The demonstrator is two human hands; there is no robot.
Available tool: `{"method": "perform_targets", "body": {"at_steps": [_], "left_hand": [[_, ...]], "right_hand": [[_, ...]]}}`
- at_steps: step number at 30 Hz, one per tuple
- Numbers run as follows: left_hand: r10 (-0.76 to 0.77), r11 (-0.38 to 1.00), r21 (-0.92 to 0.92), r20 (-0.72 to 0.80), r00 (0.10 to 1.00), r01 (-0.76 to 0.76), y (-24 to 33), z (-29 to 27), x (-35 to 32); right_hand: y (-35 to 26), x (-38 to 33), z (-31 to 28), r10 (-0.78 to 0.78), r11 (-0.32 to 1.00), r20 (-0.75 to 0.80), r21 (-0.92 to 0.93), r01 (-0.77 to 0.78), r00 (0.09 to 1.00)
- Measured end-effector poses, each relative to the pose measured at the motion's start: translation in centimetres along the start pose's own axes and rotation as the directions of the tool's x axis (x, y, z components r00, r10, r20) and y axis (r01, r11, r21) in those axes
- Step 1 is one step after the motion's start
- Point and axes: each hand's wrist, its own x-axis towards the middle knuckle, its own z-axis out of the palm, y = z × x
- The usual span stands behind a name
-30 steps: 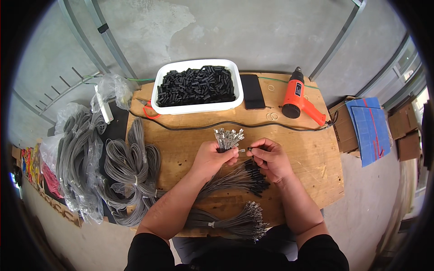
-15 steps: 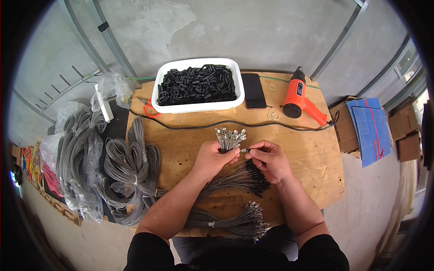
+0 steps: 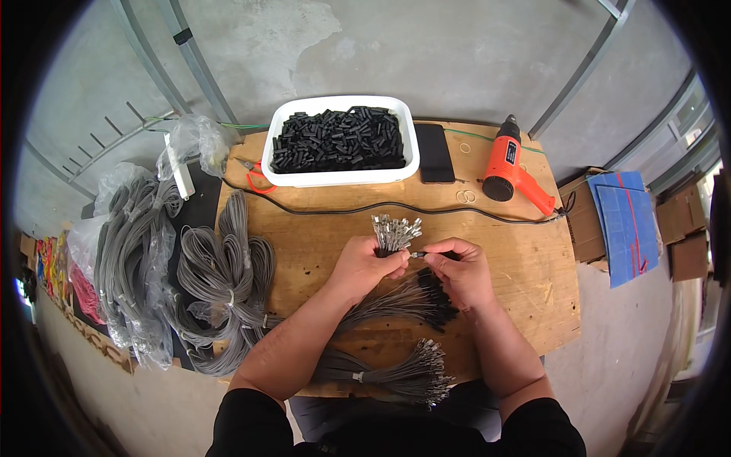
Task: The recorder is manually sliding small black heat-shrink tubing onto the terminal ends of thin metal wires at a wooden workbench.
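Note:
My left hand (image 3: 361, 265) is closed around a bundle of grey wires (image 3: 394, 236), whose silvery metal terminals fan out above the fist. Beside it, my right hand (image 3: 464, 276) pinches a small black sleeve (image 3: 419, 254) at one terminal that sticks out toward it. How far the sleeve covers the terminal is too small to tell. Under my hands lie grey wires with black sleeves (image 3: 435, 302) on their ends. Closer to me rests another tied wire bundle (image 3: 428, 375) with bare metal terminals.
A white tub (image 3: 339, 180) of black sleeves stands at the back, with red-handled pliers (image 3: 259, 181) and a phone (image 3: 435, 154) beside it. An orange heat gun (image 3: 502, 164) lies back right. A black cord (image 3: 365, 209) crosses the table. Coiled grey wires (image 3: 221, 278) fill the left.
The small black sleeve has come closer to the terminal beside my left fist. My right fingers have shifted slightly, and the whole view has moved a little.

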Motion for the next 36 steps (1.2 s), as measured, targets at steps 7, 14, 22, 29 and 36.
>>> {"method": "perform_targets", "body": {"at_steps": [7,14,22,29,36], "left_hand": [[-0.042,0.999,-0.022,0.009,0.999,0.043,-0.1,-0.3,0.0],[-0.075,0.996,-0.056,0.015,0.997,0.075,0.2,-0.2,-0.2],[-0.041,0.999,-0.032,-0.011,0.999,0.041,0.1,-0.3,0.0],[-0.006,1.000,-0.001,0.004,1.000,0.006,0.0,-0.4,-0.1],[-0.022,1.000,0.007,0.014,1.000,0.022,0.0,0.0,-0.1]], "right_hand": [[-0.2,-0.2,0.6,-0.365,0.838,0.077,-0.407,0.363,0.928],[-0.1,-0.2,0.4,-0.409,0.800,0.143,-0.419,0.429,0.901],[-0.1,0.4,-0.3,-0.372,0.893,0.020,-0.266,0.364,0.928],[-0.8,1.1,-1.4,0.083,0.954,0.093,0.280,-0.106,0.992],[-0.5,1.2,-1.8,0.164,0.892,0.195,0.389,-0.229,0.967]]}}
